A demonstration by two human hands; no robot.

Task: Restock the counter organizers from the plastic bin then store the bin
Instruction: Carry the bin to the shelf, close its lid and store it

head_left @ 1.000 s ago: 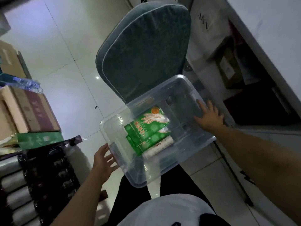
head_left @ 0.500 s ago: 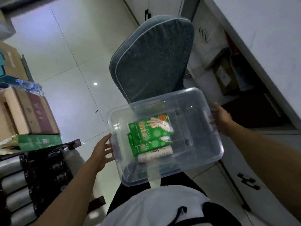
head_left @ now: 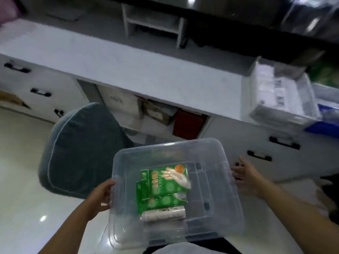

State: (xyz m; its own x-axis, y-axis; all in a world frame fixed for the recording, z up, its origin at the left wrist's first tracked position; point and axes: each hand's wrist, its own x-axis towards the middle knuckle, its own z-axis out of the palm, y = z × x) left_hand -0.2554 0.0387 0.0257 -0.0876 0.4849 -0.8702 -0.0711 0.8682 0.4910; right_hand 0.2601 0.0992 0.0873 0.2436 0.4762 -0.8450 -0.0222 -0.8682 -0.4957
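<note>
Clear plastic bin (head_left: pixel 216 182) held out in front of the body at waist level, above the pale floor (head_left: pixel 20 180), between both hands. Left hand (head_left: pixel 100 196) grips the bin's left rim, fingers (head_left: pixel 108 184) curled over the edge. Right hand (head_left: pixel 246 177) lies flat against the bin's right wall, fingers straight and spread, blurred; whether the thumb hooks the rim cannot be told.

Inside the bin: 2 green packets (head_left: pixel 163 184) overlapping at the middle of the base, the upper one printed with a pale glove picture and an orange disc. A white roll (head_left: pixel 164 215) lies just beside their near edge, touching or nearly so.

Grey-blue chair back (head_left: pixel 78 151) stands to the left of the bin, near it. Beyond, the white tabletop (head_left: pixel 128 70) runs across the view, with drawers and black handles (head_left: pixel 258 155) below and boxes stowed in the open space beneath. On the tabletop at far right sits a clear organizer (head_left: pixel 280 99) holding white packs, a blue tray (head_left: pixel 322 128) beside it. A small white shelf unit (head_left: pixel 154 24) stands at the back of the tabletop.
</note>
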